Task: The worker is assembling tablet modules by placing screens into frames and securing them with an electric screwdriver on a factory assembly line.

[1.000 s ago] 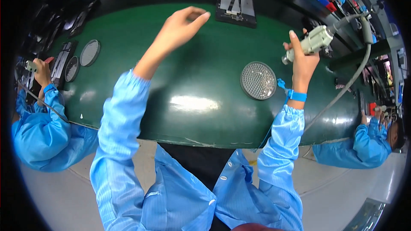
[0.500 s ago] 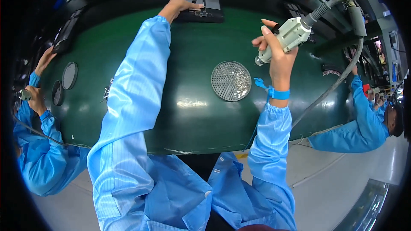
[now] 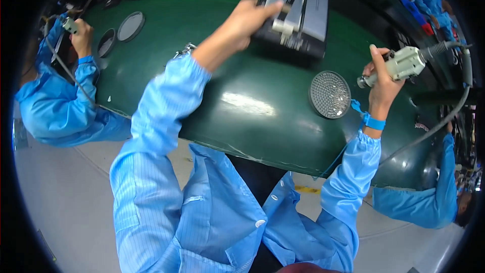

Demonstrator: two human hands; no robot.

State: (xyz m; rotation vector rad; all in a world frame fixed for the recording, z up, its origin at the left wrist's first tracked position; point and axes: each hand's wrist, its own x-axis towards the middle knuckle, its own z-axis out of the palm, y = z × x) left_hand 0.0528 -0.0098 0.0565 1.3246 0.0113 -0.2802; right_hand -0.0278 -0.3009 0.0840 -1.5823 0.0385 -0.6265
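Note:
My left hand (image 3: 248, 20) grips the near left side of a black fixture (image 3: 314, 17) that carries grey flat panels and a pale clamp at its near end. The thumb or a finger lies over the panels, slightly blurred. In my right hand (image 3: 386, 85) is a pale electric screwdriver (image 3: 406, 63), its tip pointing left and its cable running off to the right. A blue wrist strap (image 3: 374, 122) circles my right wrist. Just left of that hand, a round grey screw tray (image 3: 330, 94) with rows of small holes lies on the green table (image 3: 242, 131).
Small metal parts (image 3: 186, 49) lie beyond my left forearm. Two round dishes (image 3: 131, 26) sit at the far left, near a co-worker's hand (image 3: 82, 40) holding another screwdriver. A grey cable (image 3: 429, 136) hangs at right, by another person's blue sleeve (image 3: 445, 172).
The black fixture has come nearer and to the right in view, with my left hand on it. The whole view has turned; the screwdriver stays in my right hand.

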